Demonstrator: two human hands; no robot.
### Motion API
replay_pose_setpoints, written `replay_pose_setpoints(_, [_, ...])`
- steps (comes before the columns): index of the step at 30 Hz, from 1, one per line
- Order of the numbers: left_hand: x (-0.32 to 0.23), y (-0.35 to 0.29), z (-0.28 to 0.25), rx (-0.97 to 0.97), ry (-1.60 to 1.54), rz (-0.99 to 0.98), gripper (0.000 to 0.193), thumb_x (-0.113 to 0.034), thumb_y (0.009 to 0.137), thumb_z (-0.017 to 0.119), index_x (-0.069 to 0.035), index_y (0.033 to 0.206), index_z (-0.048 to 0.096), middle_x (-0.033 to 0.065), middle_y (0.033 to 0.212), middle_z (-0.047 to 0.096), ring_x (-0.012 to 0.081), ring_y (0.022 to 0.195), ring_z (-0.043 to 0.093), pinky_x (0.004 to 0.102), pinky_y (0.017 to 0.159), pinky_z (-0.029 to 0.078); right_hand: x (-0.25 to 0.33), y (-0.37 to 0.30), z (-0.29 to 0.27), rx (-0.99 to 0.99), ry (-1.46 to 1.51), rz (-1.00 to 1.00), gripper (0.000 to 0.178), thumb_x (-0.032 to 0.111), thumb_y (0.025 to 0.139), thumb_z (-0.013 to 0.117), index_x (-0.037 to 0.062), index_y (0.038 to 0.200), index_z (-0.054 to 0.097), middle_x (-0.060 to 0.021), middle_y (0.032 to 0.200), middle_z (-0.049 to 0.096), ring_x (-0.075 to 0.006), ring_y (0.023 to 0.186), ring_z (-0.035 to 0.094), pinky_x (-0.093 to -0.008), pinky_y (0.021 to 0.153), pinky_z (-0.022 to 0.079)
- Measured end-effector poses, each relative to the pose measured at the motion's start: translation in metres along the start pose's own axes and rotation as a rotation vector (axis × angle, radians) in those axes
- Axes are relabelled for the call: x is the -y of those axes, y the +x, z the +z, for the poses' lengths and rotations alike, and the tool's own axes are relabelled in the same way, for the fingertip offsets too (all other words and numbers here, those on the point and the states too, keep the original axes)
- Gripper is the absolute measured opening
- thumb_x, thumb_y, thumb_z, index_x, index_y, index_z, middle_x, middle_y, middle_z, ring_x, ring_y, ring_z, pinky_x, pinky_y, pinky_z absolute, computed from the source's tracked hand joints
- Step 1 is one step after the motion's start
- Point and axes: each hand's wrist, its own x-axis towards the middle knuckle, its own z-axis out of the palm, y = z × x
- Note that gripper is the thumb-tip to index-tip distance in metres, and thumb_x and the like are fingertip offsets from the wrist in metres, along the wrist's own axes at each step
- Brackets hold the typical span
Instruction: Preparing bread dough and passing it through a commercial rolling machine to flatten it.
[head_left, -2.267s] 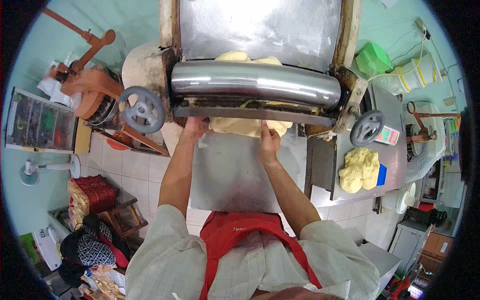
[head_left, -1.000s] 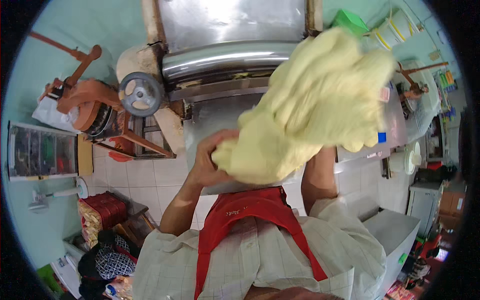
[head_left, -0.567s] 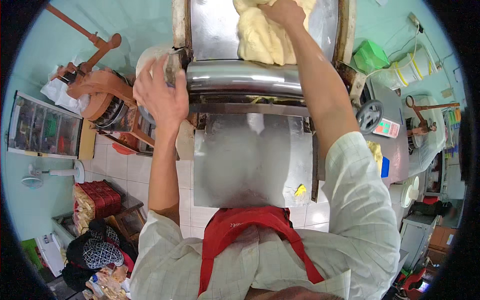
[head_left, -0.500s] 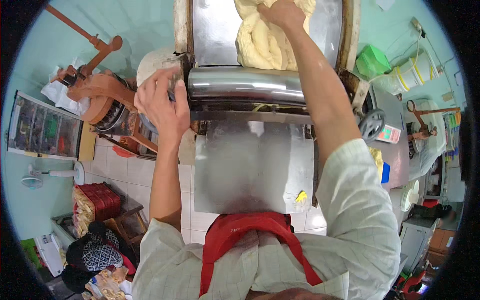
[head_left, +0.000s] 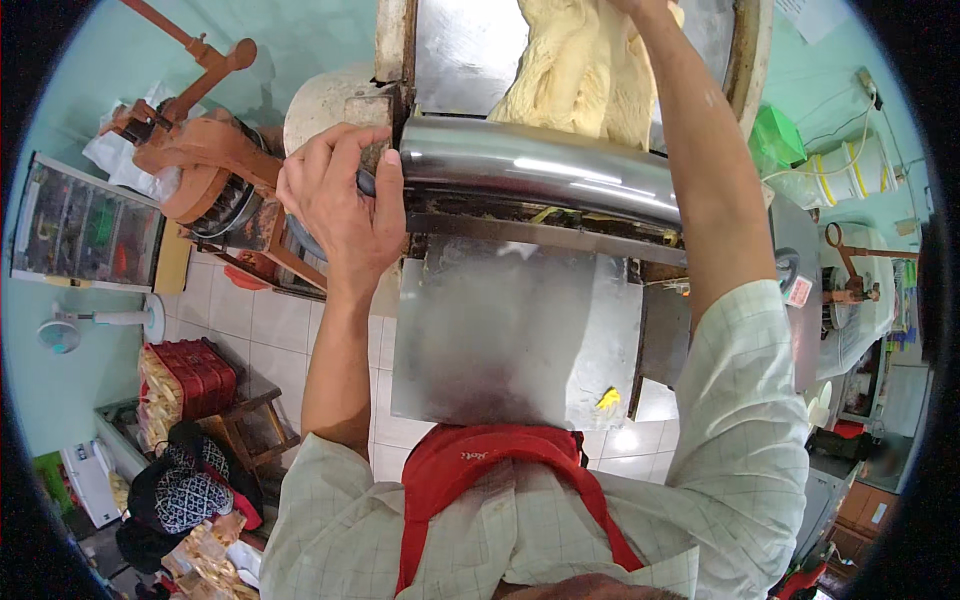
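Note:
My left hand (head_left: 342,200) is curled round a dark grey handwheel (head_left: 366,183) at the left end of a dough-rolling machine. A shiny steel roller (head_left: 535,165) stretches away to its right. Behind the roller, a thick mass of pale yellow dough (head_left: 575,80) lies on the metal feed tray (head_left: 465,60), its near end against the roller. My right arm reaches over the roller's right end. Just a sliver of my right hand (head_left: 642,5) shows at the top edge beside the dough; its fingers are out of sight.
Below the roller slopes a steel plate (head_left: 500,340) with a small yellow scrap (head_left: 608,398) on it. An orange-brown machine (head_left: 205,180) stands at left, above a red crate (head_left: 195,380). White buckets (head_left: 850,172) and a green container (head_left: 776,140) are at right.
The view has shifted, so the machine sits further right and tilted. My right hand has gone up toward the top edge, mostly out of the picture. My left hand keeps its hold on the handwheel.

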Motion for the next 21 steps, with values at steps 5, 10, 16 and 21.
replay_pose_setpoints(5, [0.006, 0.000, 0.000, 0.004, -0.023, -0.011, 0.016, -0.024, 0.092, 0.069, -0.016, 0.104, 0.075, 0.0018, 0.111, 0.068, 0.0245, 0.107, 0.054, 0.0424, 0.103, 0.029, -0.008, 0.037, 0.013, 0.055, 0.076, 0.018, 0.090, 0.079, 0.089, 0.053, 0.0201, 0.156, 0.047, -0.0235, 0.156, 0.047, -0.0483, 0.149, 0.034, -0.0696, 0.116, 0.031])
replay_pose_setpoints(10, [0.003, 0.003, 0.001, -0.001, -0.035, -0.006, 0.014, -0.021, 0.092, 0.070, -0.015, 0.103, 0.076, 0.0023, 0.108, 0.069, 0.0244, 0.106, 0.055, 0.0406, 0.102, 0.031, -0.046, 0.094, 0.036, 0.014, 0.309, -0.150, 0.102, 0.072, 0.086, 0.063, -0.0080, 0.148, 0.050, -0.0283, 0.147, 0.056, -0.0408, 0.136, 0.055, -0.0410, 0.117, 0.041])
replay_pose_setpoints(16, [0.008, 0.001, 0.002, -0.019, -0.055, -0.003, 0.015, -0.024, 0.092, 0.070, -0.016, 0.102, 0.076, 0.0011, 0.105, 0.067, 0.0230, 0.105, 0.053, 0.0401, 0.101, 0.029, -0.032, 0.080, 0.031, 0.066, 0.308, -0.110, 0.099, 0.070, 0.087, 0.066, -0.0091, 0.145, 0.052, -0.0296, 0.146, 0.056, -0.0405, 0.138, 0.054, -0.0436, 0.116, 0.042])
replay_pose_setpoints(21, [0.005, 0.002, 0.002, -0.012, -0.065, -0.024, 0.015, -0.023, 0.091, 0.070, -0.016, 0.102, 0.076, 0.0006, 0.106, 0.068, 0.0227, 0.105, 0.053, 0.0402, 0.101, 0.028, -0.033, 0.070, 0.034, -0.002, 0.262, -0.094, 0.098, 0.071, 0.087, 0.064, -0.0070, 0.145, 0.054, -0.0285, 0.144, 0.058, -0.0410, 0.136, 0.055, -0.0449, 0.115, 0.043])
